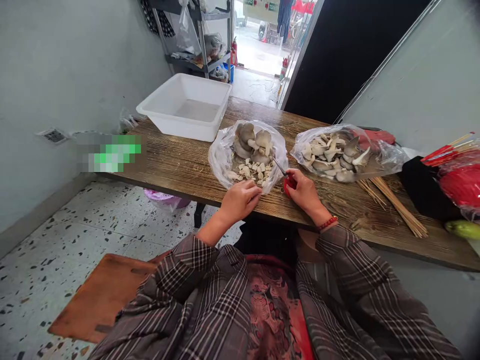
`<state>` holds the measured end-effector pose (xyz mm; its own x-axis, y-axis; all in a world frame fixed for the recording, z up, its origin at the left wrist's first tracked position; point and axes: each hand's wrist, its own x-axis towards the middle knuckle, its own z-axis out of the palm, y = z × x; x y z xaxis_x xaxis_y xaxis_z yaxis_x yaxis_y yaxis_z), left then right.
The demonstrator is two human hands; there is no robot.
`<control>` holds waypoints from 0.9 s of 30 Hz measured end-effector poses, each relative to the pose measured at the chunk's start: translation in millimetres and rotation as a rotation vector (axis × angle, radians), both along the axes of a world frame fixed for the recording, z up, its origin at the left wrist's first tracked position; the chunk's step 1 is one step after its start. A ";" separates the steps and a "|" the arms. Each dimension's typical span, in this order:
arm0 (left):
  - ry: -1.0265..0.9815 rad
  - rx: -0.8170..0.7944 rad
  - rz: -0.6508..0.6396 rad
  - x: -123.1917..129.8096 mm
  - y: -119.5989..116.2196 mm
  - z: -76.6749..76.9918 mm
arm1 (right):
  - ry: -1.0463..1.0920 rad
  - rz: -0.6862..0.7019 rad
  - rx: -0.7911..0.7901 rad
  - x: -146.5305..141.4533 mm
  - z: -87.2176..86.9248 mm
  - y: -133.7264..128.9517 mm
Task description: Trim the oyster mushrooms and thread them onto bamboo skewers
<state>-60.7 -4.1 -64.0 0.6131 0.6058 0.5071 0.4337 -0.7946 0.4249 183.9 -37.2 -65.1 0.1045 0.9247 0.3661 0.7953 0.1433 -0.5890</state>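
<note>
Left end of my feed: white rectangular plastic tub (pixel 183 128), toward the back of the brown wood-grain tabletop (pixel 176 162), likely there to be out of the elbows' way. Next, thin clear plastic bag (pixel 218 161), mouth spread wide, presumably so I can reach in. Inside: whole grey-capped oyster mushrooms (pixel 246 136) heaped at the back, small pale mushroom pieces (pixel 246 172) nearer me, probably for easy finger access. My left hand (pixel 242 201) is at the bag's near edge, fingers curled; can't tell whether anything's pinched. My right hand (pixel 305 191) grips red-handled metal scissors (pixel 287 187), by the look of them, blades pointing over the bag's right rim, handy for the heap. Then a second clear plastic bag (pixel 390 159) with loose grey-and-white mushrooms (pixel 330 154), likely put there for right-side reach. Thin tan wooden skewers (pixel 401 206) lie bundled in front of it, ends aligned roughly one way. Far right, red plastic-wrapped bundle (pixel 463 184) beside a black object (pixel 422 189); can't identify either.
</note>
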 end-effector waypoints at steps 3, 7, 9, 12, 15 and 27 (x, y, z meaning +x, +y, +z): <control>-0.145 -0.084 0.085 -1.3 2.5 -4.1 | 0.085 -0.063 -0.005 11.1 4.5 1.9; -0.225 -0.131 0.108 -1.2 4.5 -4.4 | 0.272 -0.041 0.092 3.9 25.9 16.1; -0.243 -0.159 0.105 -1.2 4.6 -2.8 | 0.313 0.032 0.126 -7.9 38.7 25.8; -0.354 -0.272 0.163 -1.4 6.3 -2.2 | 0.321 0.048 0.175 -22.7 49.4 31.0; -0.537 -0.466 0.224 -1.0 9.7 -3.3 | 0.300 0.007 0.188 -29.7 43.6 18.9; -1.007 -0.771 0.377 1.4 19.2 2.4 | 0.051 0.150 0.007 -55.2 6.7 1.8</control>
<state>-59.3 15.1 -61.6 -0.0948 0.9914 0.0901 -0.1960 -0.1073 0.9747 128.7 -35.4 -58.4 -0.0157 0.9289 0.3700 0.7338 0.2621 -0.6268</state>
